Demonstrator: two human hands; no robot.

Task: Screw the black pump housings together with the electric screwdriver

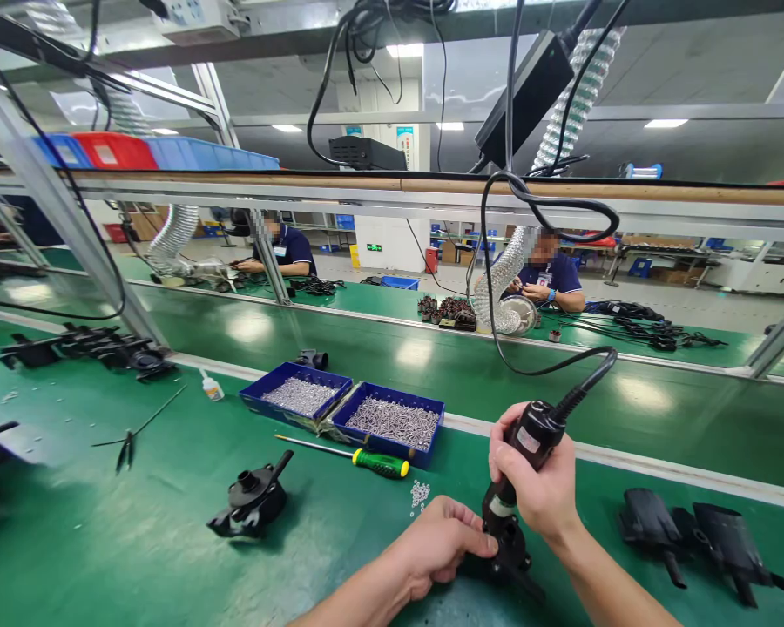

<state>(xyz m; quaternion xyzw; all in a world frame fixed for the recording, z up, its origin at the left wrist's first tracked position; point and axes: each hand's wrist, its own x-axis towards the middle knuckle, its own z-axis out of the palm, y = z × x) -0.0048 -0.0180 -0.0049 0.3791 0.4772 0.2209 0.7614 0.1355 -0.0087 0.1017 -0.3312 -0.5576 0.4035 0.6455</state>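
My right hand (541, 488) is wrapped round a black corded electric screwdriver (529, 440), held upright with its tip down on a black plastic part (506, 553) on the green bench. My left hand (439, 542) is closed on the left side of that part, steadying it. The screwdriver's cable (549, 366) loops up to the overhead rail. A small pile of loose screws (419, 494) lies just left of my hands.
Two blue trays of screws (392, 420) (299, 394) sit ahead, a green-handled screwdriver (379, 463) before them. Another black part (252, 501) lies left, more black parts (692, 527) right and far left (104, 348). A small glue bottle (212, 386). Two other people work across the conveyor (549, 279) (284, 248).
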